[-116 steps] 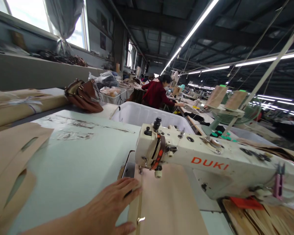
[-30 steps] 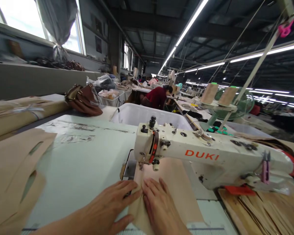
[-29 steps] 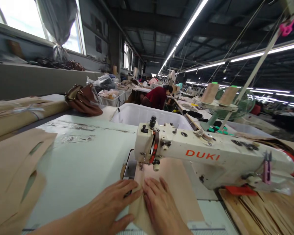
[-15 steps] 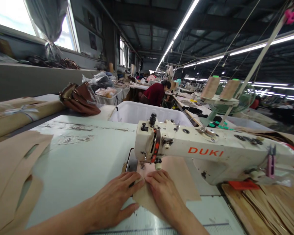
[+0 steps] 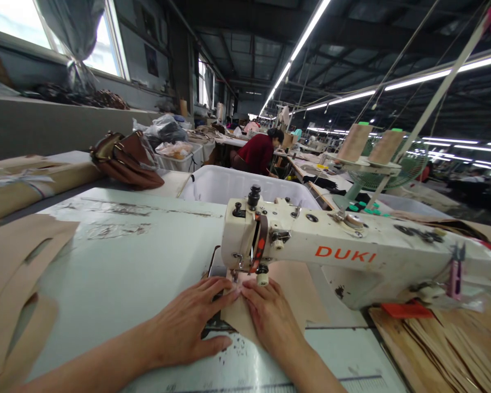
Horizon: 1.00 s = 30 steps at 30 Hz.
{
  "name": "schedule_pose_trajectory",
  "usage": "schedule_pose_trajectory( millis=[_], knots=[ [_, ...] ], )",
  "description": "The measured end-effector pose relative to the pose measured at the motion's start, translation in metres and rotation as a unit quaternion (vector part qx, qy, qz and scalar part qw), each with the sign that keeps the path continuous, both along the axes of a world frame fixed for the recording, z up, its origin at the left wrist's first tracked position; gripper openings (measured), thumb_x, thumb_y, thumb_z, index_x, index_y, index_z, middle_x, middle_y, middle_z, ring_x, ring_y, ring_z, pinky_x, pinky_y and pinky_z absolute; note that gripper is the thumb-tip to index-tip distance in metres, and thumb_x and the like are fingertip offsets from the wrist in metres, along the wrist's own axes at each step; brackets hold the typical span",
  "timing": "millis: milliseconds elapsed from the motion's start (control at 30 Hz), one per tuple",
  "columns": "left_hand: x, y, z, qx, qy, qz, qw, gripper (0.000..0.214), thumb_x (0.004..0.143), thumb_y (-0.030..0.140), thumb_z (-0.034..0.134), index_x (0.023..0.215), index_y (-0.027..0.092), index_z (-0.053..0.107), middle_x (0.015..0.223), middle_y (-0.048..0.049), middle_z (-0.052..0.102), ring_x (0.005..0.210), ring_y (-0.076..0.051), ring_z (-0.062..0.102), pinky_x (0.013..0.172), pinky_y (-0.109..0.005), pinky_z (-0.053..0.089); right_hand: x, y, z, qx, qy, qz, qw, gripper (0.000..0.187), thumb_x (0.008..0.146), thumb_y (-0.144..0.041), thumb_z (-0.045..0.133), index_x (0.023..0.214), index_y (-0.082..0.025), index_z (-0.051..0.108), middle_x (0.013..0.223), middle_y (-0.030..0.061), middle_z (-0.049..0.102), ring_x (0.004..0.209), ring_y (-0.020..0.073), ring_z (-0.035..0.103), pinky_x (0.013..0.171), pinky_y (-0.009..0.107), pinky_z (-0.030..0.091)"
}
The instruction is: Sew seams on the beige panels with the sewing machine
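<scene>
A white DUKI sewing machine (image 5: 343, 254) stands on a pale green table (image 5: 126, 273). A tan piece of material (image 5: 298, 289) lies under its needle head (image 5: 245, 256). My left hand (image 5: 192, 322) lies flat with fingers stretched out, fingertips on the piece's left edge just before the needle. My right hand (image 5: 270, 314) rests flat on the piece beside it, fingertips nearly touching those of the left. Both hands press the piece down and hold nothing.
Tan cut pieces (image 5: 12, 278) lie at the table's left. A stack of tan strips (image 5: 445, 344) sits at the right. A white bin (image 5: 229, 188) stands behind the machine, a brown bag (image 5: 123, 158) at back left. Thread cones (image 5: 370, 144) rise right. A person in red (image 5: 259, 153) works far off.
My right hand came in and joined the left on the tan piece. Both hands slid forward toward the needle, and the piece moved back under the machine head.
</scene>
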State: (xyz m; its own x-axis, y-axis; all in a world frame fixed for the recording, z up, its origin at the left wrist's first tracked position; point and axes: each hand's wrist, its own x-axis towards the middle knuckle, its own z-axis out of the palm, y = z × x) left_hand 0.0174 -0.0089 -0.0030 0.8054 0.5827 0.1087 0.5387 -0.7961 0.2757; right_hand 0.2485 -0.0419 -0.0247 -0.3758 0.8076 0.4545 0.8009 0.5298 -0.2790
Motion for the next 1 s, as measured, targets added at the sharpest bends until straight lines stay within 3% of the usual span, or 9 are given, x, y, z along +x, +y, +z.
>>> schedule_pose_trajectory(
  millis=[300, 767, 1000],
  knots=[
    [0.0, 0.007, -0.012, 0.017, -0.024, 0.01, 1.0, 0.079, 0.085, 0.055, 0.065, 0.153, 0.027, 0.034, 0.15, -0.0104, 0.04, 0.138, -0.033, 0.038, 0.115, -0.051, 0.035, 0.003, 0.006, -0.002, -0.05, 0.006, -0.002, 0.999, 0.043, 0.093, -0.005, 0.048, 0.129, -0.025, 0.061, 0.13, 0.0041, 0.063, 0.122, 0.0226, 0.056, 0.112, 0.047, 0.033],
    [0.003, 0.008, -0.01, 0.012, -0.055, -0.002, 0.998, 0.081, 0.085, 0.054, 0.067, 0.153, 0.028, 0.032, 0.149, -0.0099, 0.042, 0.138, -0.033, 0.037, 0.115, -0.051, 0.035, 0.004, 0.005, 0.002, -0.046, 0.006, 0.002, 0.999, 0.042, 0.094, -0.007, 0.047, 0.129, -0.024, 0.061, 0.134, 0.0045, 0.06, 0.126, 0.0204, 0.054, 0.111, 0.043, 0.035],
    [0.005, 0.005, -0.008, 0.026, -0.066, 0.0, 0.998, 0.074, 0.086, 0.051, 0.066, 0.15, 0.026, 0.039, 0.141, -0.0106, 0.049, 0.134, -0.034, 0.042, 0.112, -0.052, 0.037, 0.003, 0.004, 0.005, -0.042, -0.038, -0.008, 0.998, 0.044, 0.092, -0.003, 0.047, 0.129, -0.022, 0.061, 0.131, 0.0055, 0.062, 0.123, 0.0202, 0.056, 0.109, 0.042, 0.038]
  ],
)
